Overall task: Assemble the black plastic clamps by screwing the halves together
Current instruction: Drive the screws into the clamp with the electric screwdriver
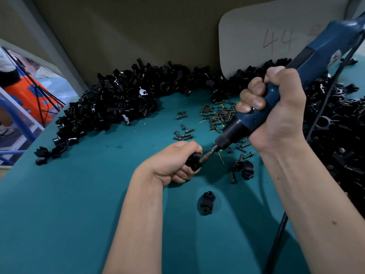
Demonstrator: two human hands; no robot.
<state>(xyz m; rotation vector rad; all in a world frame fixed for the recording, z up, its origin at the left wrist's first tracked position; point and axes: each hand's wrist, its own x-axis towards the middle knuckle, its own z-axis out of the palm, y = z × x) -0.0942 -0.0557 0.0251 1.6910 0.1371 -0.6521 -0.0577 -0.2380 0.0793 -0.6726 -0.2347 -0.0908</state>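
Observation:
My left hand (171,162) grips a black plastic clamp (194,162) just above the teal table, fingers curled round it so most of it is hidden. My right hand (274,107) holds a blue electric screwdriver (254,117) by its barrel, tilted down to the left. Its bit (207,155) meets the clamp's right end. A loose clamp half (206,202) lies on the table below my left hand. Another clamp piece (246,170) sits to the right. Small dark screws (217,115) are scattered behind the hands.
A long heap of black clamp parts (110,107) curves along the back left of the teal table (69,204). Another heap (339,139) fills the right side. The screwdriver's black cable (276,242) runs down at the lower right. A pale board marked 44 (276,36) leans at the back.

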